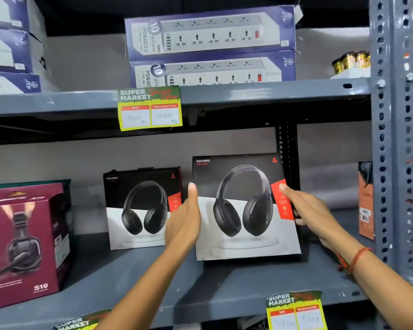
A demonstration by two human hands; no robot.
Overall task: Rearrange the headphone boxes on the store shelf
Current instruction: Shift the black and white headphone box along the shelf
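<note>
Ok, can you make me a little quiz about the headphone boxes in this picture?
1. True or false: both hands hold the front black headphone box.
2. What stands left of the second black headphone box: A) a maroon headset box, B) a toy car, C) a bottle?
3. Fill in: the boxes on the upper shelf show power ____.

Key:
1. True: the left hand is on its left edge, the right hand on its right edge.
2. A, the maroon headset box.
3. Strips, on the power strip boxes.
</note>
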